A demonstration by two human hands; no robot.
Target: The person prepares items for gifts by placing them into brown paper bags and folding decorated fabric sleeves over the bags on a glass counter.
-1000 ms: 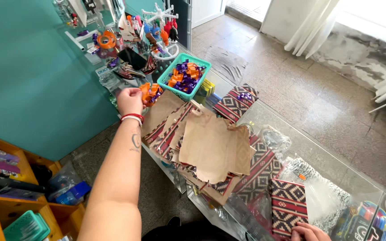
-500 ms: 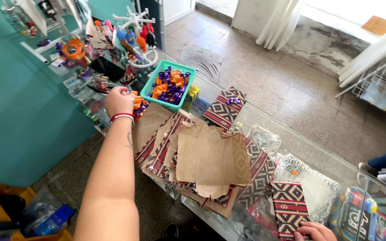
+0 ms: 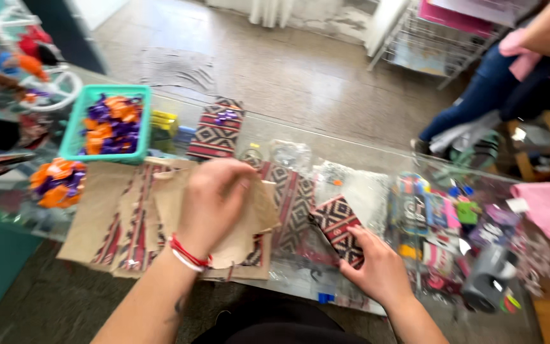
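My left hand [image 3: 214, 200] lies over a stack of brown paper bags [image 3: 160, 210] on a glass counter [image 3: 300, 286], its fingers curled onto the top sheet. My right hand [image 3: 377, 271] grips the lower edge of a small red, black and white patterned bag [image 3: 338, 226], which stands tilted on the counter to the right of the stack. Between the brown sheets, more patterned bags [image 3: 291, 197] show through. A pile of orange and purple bows [image 3: 58, 181] rests left of the stack.
A teal basket [image 3: 77, 124] of orange and purple bows stands at the back left, with another patterned bag [image 3: 214, 130] beside it. Colourful small goods [image 3: 440, 216] crowd the right of the counter. Another person [image 3: 517, 76] stands at the far right near a wire rack [image 3: 415, 44].
My left hand came back from the bows at the far left onto the paper stack. My right hand now holds the patterned bag. The camera swung right.
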